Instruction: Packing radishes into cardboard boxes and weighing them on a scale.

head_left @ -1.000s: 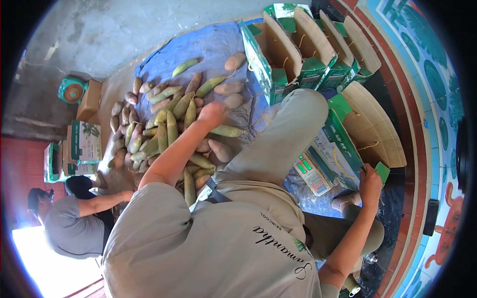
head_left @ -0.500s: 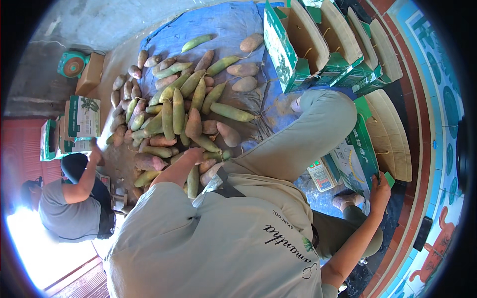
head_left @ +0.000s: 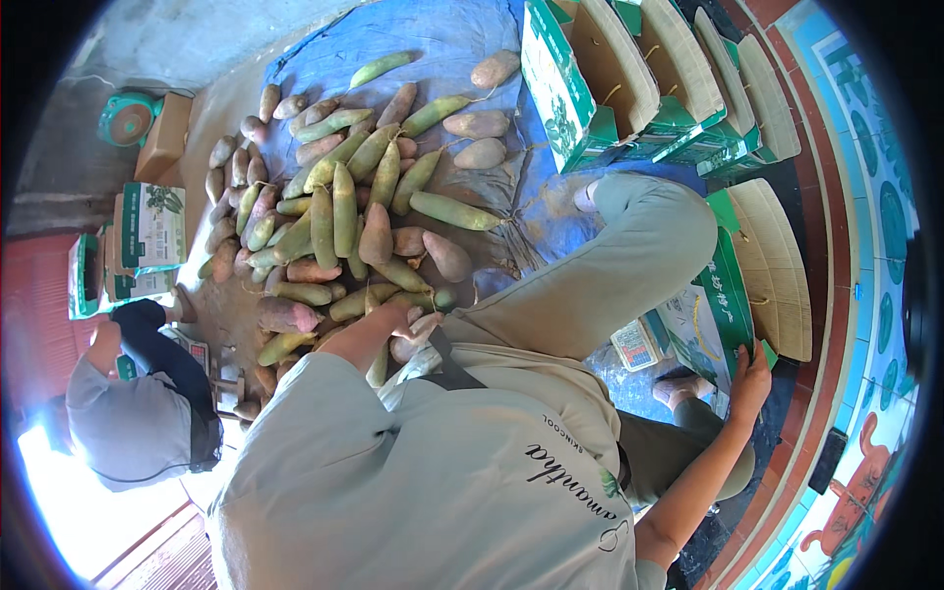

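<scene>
At the near edge of the heap of radishes [head_left: 346, 208], the left hand [head_left: 391, 320] is low among the roots; its fingers are partly hidden, and I cannot tell whether they close on one. Well to the right of the heap, the right hand [head_left: 752, 382] pinches the edge of an open carton [head_left: 726, 290], its fingers bent over the green board.

The likeliest trouble is a slide: green and brownish radishes lie crosswise over one another, so pulling one from the near edge could roll its neighbours. A long root carried rightward from the heap might knock the raised leg [head_left: 610, 256], which lies in between. The carton may tip or its board crease if that one-sided grip pulls hard, and it could jolt the scale [head_left: 636, 344] just beside it, on the side toward the heap.

For room, bare blue tarp [head_left: 447, 49] shows beyond the heap's far edge. Right of the heap the space is tight: leg, scale and carton crowd together, with standing cartons [head_left: 556, 88] farther out. Left of the heap, a co-worker [head_left: 128, 423] bends down.
</scene>
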Action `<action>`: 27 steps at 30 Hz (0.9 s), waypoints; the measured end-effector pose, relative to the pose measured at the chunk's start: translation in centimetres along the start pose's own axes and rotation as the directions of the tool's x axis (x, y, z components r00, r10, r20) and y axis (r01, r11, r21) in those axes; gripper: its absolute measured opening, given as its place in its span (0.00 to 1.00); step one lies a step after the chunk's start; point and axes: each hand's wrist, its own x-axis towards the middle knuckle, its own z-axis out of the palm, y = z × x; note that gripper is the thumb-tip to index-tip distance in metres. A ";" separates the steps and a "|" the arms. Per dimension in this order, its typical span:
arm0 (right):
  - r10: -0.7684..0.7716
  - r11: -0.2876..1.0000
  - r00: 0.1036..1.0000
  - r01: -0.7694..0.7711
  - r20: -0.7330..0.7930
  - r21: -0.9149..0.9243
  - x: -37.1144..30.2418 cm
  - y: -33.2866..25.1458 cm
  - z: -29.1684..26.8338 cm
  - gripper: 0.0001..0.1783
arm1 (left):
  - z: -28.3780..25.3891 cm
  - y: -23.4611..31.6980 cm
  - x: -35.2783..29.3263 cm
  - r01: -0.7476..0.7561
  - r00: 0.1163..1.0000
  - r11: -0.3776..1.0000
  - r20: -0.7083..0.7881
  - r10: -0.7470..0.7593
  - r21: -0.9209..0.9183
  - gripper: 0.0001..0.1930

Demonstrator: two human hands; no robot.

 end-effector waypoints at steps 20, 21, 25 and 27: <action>0.016 1.000 0.999 -0.017 -0.033 -0.022 0.0 -1.0 -0.2 0.12 | -0.6 4.7 3.0 0.077 0.997 0.900 0.011 -0.080 -0.428 0.21; 0.016 1.000 0.999 -0.017 -0.031 -0.026 0.0 -0.9 -0.1 0.12 | -0.9 4.5 2.3 0.012 1.000 0.953 -0.010 -0.015 -0.304 0.21; 0.010 1.000 0.998 -0.011 -0.057 -0.025 0.0 -0.3 0.2 0.11 | -1.7 4.2 0.3 -0.096 0.995 0.991 -0.025 0.094 -0.091 0.21; 0.015 1.000 0.999 -0.015 -0.043 -0.001 0.0 -0.7 -0.1 0.11 | -2.1 4.4 -0.6 -0.122 0.992 0.991 -0.029 0.120 -0.049 0.21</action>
